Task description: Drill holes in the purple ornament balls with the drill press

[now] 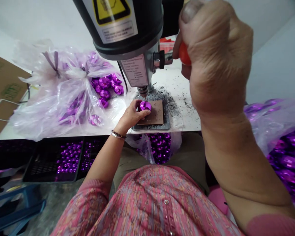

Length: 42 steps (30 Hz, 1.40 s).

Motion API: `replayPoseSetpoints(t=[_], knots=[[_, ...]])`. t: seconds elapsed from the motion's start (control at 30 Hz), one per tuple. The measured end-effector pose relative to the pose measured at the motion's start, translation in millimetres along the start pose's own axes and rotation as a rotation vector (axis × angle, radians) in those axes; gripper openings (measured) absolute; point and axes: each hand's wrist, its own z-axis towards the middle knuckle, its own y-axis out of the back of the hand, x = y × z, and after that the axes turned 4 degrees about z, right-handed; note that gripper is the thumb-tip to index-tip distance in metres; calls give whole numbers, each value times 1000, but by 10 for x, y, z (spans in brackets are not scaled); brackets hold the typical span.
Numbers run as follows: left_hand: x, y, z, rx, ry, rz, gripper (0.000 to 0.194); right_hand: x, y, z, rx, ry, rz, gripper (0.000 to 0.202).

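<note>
My left hand (135,113) is closed around a shiny purple faceted ball (145,106), thumb in front and fingers at its left side. The ball rests on a brown board (157,113) that lies on the grey base plate (166,124) of a bench drill press (137,65). Right above the ball is the drill chuck (143,91), its thin bit at or just over the ball's top; contact I cannot make out. High on the right, my right hand (215,55) is wrapped round the red knob (185,54) of the press's feed lever.
Clear plastic bags (51,105) of purple balls (105,83) lie on the white table's left side. Dark shavings (172,103) are scattered around the base. Black crates (51,160) with purple balls stand lower left. An open bag of balls (159,147) hangs at my lap, another bag (287,157) sits right.
</note>
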Motion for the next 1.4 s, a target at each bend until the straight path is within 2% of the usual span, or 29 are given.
replayPoseSetpoints(t=[0.1, 0.2, 0.33, 0.5, 0.63, 0.73, 0.97, 1.4], knots=[[-49, -15, 36, -27, -83, 124, 63, 21, 1, -1, -3, -15, -9, 58], [-97, -56, 80, -4, -151, 172, 59, 14, 5, -1, -2, -19, -2, 53], [-114, -123, 96, 42, -159, 188, 50, -18, 33, -19, 12, 32, -37, 36], [-60, -183, 68, -13, -166, 188, 48, -49, 78, -94, 36, -10, -131, 31], [-38, -204, 73, -42, -170, 200, 54, -64, 89, -154, 38, -18, -156, 41], [-33, -203, 79, -33, -184, 195, 50, -79, 92, -198, 38, -18, -250, 51], [-2, -196, 74, -46, -224, 197, 44, -189, 94, -293, 19, -13, -277, 36], [38, -239, 65, -82, -235, 156, 43, -436, 43, -435, -52, 153, -249, 39]])
